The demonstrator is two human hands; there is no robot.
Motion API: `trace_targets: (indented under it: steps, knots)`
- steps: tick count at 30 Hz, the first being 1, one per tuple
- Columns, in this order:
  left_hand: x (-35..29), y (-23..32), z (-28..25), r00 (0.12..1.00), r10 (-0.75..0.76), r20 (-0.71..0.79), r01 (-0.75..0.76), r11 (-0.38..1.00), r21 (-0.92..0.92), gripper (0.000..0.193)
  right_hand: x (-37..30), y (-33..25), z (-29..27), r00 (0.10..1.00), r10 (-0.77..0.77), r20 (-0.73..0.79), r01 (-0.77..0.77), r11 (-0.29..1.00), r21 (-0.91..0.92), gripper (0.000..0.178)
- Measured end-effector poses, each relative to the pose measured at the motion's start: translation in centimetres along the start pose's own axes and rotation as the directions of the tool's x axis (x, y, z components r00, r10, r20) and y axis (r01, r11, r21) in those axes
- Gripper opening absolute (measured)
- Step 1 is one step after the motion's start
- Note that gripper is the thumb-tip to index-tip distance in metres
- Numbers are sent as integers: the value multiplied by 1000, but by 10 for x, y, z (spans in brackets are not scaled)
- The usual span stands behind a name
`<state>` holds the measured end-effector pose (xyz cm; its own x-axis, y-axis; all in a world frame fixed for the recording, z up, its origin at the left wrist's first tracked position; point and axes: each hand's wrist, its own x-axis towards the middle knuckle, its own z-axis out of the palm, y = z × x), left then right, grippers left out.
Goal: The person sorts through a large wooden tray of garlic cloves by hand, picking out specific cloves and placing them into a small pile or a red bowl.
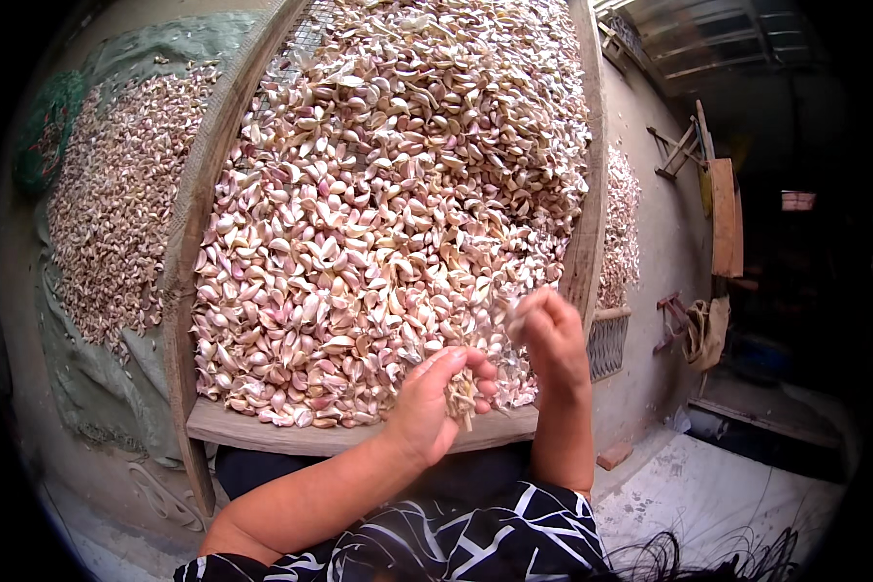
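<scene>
The person's black fabric top was short-sleeved and crossed by angular white and grey lines; plain dark cloth legwear showed beneath, and both forearms were bare

Garlic cloves at the centre are cream-white, tinged pink-purple; the wooden frame is greyish brown. Left, a sheet is grey-green. At the bottom, white lines criss-cross a black shirt.
</scene>
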<state>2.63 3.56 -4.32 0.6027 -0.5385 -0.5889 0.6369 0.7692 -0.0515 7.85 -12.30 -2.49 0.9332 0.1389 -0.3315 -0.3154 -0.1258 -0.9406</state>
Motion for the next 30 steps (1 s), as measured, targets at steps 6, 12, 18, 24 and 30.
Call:
trace_targets:
  steps: [6,12,18,24,30]
  knots:
    - [-4,6,0,999,12,-40,-14,999,-51,20,-2,-27,24,960,-173,219,263,826,-499,16]
    - [-2,3,2,998,-43,34,43,999,-11,19,77,26,-3,948,-305,-94,76,502,-861,24]
    - [-5,4,-3,999,-41,26,41,999,0,19,77,27,16,980,-199,5,159,766,-622,8]
    - [-5,2,0,998,-49,34,49,999,5,19,120,29,14,821,-562,96,314,305,-899,8]
    - [-5,6,4,999,-25,26,25,1000,8,19,123,33,3,944,-327,-54,186,659,-729,11]
